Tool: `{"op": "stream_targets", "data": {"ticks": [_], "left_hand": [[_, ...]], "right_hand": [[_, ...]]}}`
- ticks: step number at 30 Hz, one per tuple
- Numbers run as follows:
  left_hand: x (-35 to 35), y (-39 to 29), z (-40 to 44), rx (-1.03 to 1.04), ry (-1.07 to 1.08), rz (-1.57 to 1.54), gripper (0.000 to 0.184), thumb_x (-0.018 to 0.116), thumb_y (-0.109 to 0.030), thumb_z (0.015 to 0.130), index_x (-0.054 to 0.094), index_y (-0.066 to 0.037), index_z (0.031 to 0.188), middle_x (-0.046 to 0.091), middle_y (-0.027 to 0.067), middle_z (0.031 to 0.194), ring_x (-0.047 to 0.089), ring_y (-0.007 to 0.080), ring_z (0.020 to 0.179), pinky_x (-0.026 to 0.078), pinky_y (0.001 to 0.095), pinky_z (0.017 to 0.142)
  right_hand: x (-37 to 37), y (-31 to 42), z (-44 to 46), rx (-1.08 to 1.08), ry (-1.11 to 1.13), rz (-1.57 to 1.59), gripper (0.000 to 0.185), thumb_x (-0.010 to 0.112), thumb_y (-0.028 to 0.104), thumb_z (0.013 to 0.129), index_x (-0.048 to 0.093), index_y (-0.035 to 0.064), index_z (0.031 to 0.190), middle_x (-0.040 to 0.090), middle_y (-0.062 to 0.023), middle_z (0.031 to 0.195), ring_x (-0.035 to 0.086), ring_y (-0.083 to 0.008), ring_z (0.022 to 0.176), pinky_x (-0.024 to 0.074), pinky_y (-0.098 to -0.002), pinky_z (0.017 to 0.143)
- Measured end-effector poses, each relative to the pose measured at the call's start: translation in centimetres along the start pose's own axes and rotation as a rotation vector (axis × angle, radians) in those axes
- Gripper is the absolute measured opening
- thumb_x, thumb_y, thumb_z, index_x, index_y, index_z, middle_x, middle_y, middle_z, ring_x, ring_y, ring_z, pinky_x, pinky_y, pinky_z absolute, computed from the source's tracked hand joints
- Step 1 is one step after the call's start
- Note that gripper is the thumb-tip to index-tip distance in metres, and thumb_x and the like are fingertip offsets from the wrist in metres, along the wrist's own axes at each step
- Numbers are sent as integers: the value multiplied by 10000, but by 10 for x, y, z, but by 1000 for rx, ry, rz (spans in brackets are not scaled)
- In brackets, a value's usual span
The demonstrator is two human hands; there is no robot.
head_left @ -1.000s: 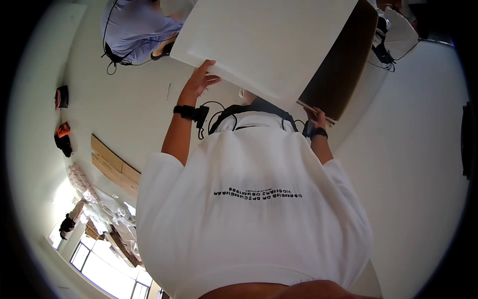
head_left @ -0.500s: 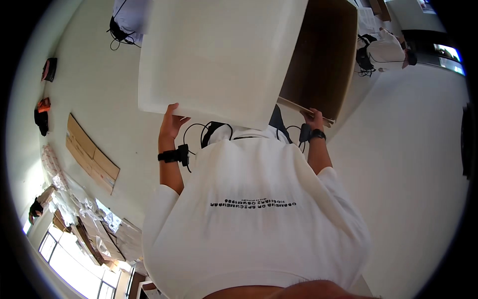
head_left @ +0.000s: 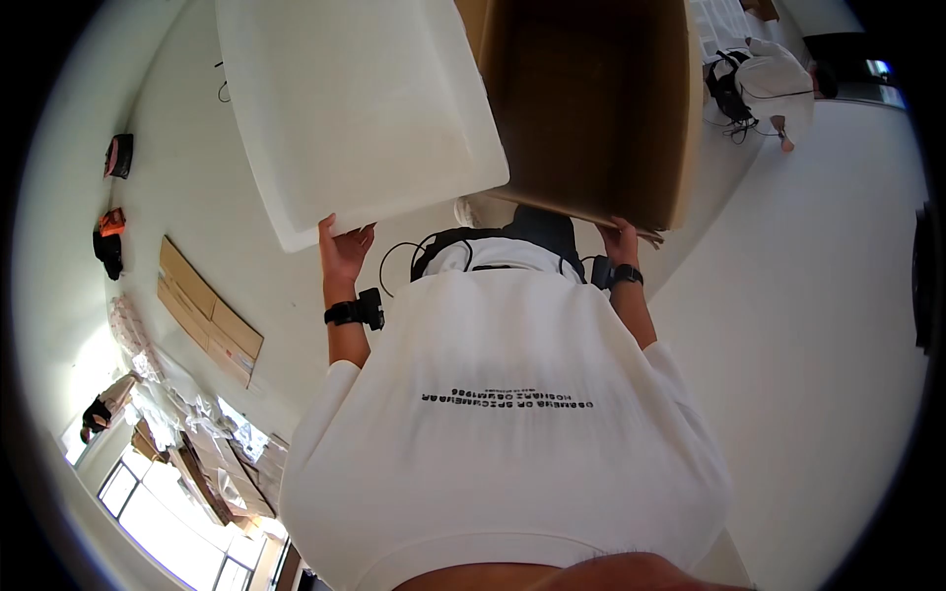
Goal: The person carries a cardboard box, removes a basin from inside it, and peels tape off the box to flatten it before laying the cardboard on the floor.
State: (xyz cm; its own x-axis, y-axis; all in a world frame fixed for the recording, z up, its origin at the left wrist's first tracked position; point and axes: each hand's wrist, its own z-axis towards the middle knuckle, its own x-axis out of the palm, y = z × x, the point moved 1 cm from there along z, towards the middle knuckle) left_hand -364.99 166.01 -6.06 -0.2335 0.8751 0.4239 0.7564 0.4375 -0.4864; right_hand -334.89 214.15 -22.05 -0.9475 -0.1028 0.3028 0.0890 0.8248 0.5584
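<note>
A large white sheet-like panel with raised edges (head_left: 365, 108) fills the upper middle. My left hand (head_left: 345, 251) grips its near edge, thumb and fingers partly showing. To its right is a deep brown cardboard box (head_left: 591, 108), its dark inside facing me. My right hand (head_left: 620, 242) holds the near edge of that box at its lower right corner. The white panel overlaps the box's left side. Both wrists wear black straps with small devices.
Flat cardboard (head_left: 209, 310) lies on the floor at the left. Dark and orange bags (head_left: 110, 236) stand farther left. A person in white (head_left: 774, 84) is at the upper right. Plastic-covered items (head_left: 187, 409) and a bright window (head_left: 168, 512) are at the lower left.
The white panel has shifted left with my left hand and turned, uncovering more of the box's inside. My right hand has stayed at the box's edge. The person at the upper left has left view.
</note>
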Motion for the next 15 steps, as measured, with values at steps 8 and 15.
{"op": "stream_targets", "data": {"ticks": [8, 15], "left_hand": [[0, 6, 4, -52, 120, -44, 623, 613, -399, 828, 458, -36, 1310, 585, 150, 1220, 610, 328, 1090, 539, 329, 776], [2, 9, 11, -144, 160, 25, 615, 608, -420, 821, 472, -43, 1288, 588, 138, 1191, 585, 304, 1105, 498, 349, 822]], "right_hand": [[-55, -11, -67, -75, -63, 75, 196, 593, -36, 818, 553, -27, 1009, 559, -144, 1083, 548, -311, 1078, 503, -499, 995], [-123, -46, -98, -111, -159, 195, 211, 600, -39, 817, 561, -25, 1024, 554, -154, 1098, 542, -309, 1095, 499, -491, 1011]]}}
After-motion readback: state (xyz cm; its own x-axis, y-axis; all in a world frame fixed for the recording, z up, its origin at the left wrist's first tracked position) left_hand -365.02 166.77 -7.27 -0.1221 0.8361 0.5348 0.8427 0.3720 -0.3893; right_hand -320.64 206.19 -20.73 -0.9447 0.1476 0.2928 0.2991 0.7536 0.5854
